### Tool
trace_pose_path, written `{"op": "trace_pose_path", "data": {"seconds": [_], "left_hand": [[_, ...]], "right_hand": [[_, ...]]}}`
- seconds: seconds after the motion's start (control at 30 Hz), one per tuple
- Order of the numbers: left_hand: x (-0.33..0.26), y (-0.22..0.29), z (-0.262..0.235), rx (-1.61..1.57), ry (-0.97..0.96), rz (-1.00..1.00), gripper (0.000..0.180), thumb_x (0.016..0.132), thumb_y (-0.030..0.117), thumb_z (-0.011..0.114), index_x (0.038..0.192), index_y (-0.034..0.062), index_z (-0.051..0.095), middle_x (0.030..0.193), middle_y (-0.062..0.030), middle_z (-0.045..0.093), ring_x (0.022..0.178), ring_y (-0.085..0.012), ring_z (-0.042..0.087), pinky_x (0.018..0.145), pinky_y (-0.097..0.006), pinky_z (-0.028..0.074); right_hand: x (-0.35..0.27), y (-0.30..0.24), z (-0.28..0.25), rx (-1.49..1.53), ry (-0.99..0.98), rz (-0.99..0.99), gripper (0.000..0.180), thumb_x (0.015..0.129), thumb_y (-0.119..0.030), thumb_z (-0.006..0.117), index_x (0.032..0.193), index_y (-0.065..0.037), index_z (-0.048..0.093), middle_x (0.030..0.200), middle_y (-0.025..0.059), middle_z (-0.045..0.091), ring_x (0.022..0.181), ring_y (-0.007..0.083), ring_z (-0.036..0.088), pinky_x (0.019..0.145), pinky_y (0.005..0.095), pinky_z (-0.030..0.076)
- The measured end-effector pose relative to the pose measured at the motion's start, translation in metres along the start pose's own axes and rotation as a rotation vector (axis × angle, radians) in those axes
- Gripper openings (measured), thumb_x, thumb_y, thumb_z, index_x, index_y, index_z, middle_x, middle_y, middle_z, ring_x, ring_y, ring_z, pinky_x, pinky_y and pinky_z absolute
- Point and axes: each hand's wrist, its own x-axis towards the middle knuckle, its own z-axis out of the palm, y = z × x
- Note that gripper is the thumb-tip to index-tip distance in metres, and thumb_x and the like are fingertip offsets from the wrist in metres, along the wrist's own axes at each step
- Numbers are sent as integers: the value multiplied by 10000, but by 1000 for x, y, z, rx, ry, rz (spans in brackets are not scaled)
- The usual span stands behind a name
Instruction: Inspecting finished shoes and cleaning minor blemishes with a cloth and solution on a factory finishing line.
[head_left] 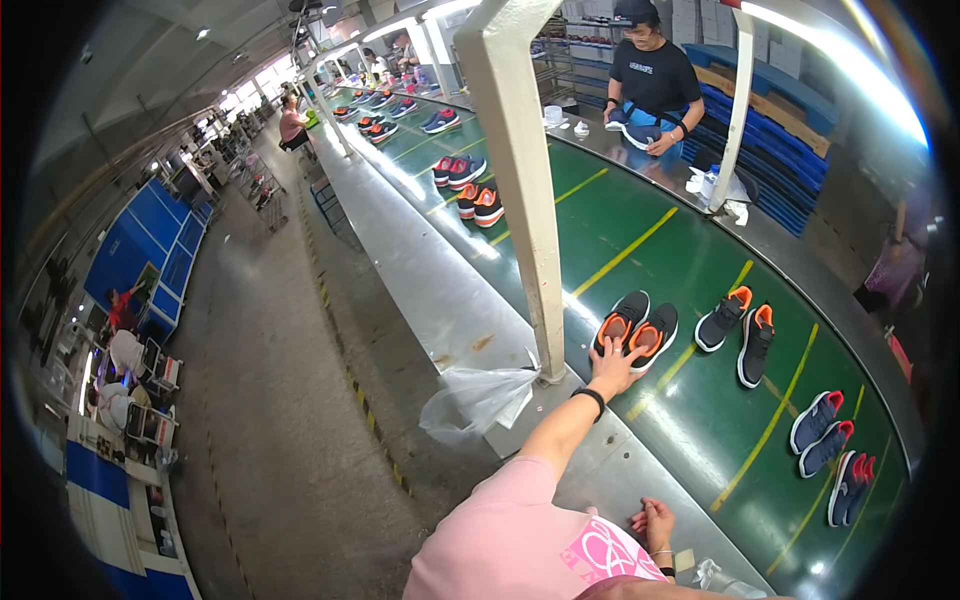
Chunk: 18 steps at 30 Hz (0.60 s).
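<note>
My left hand [613, 368] reaches over the green conveyor belt [575, 240], its fingers hooked into the heel openings of a pair of black sneakers with orange lining [655, 328]. The two shoes stand side by side on the belt, toes pointing away from me. My right hand [655, 524] is close to my body, above the metal ledge. Its fingers are loosely bent and apart, and I see nothing in them. Farther right on the belt is another black and orange pair [757, 345], its shoes slightly apart.
Navy sneakers with red lining [820, 435] stand farther right on the belt. A white post [520, 180] rises beside my left arm, with a clear plastic bag [475, 400] at its foot. Across the belt a person [655, 80] holds a shoe. More pairs stand up the belt.
</note>
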Motion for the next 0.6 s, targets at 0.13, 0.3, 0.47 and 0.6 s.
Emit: {"op": "trace_pose_path", "data": {"seconds": [0.13, 0.3, 0.47, 0.6], "left_hand": [[-18, -10, 32, 67, 64, 26, 797, 899, 419, 639, 1537, 398, 162, 1610, -197, 87, 1491, -391, 67, 1084, -684, 227], [-65, -9, 73, 83, -13, 37, 746, 937, 418, 576, 1550, 358, 154, 1611, -206, 95, 1477, -428, 82, 1092, -675, 210], [-117, -30, 108, 134, -121, 145, 671, 976, 502, 460, 1554, 295, 191, 1608, -238, -3, 1455, -504, 3, 1102, -702, 85], [-120, -20, 110, 131, -162, 190, 696, 970, 529, 453, 1560, 277, 181, 1605, -242, -56, 1437, -541, -41, 1097, -708, 53]], "right_hand": [[-4, -11, 6, -37, 42, 51, 214, 995, -175, 535, 1106, -14, 620, 649, 97, 662, 450, 127, 574, 414, 226, 442], [-11, -32, 9, -29, 68, 69, 231, 993, -201, 538, 1107, -34, 650, 673, 80, 670, 470, 110, 585, 426, 226, 448], [-5, -27, 14, 49, 56, 63, 239, 999, -200, 527, 1118, -32, 648, 700, 82, 675, 500, 106, 597, 468, 217, 470], [-13, -38, 10, 36, 27, 126, 219, 990, -196, 536, 1105, -44, 644, 709, 81, 672, 525, 111, 604, 489, 229, 483]]}}
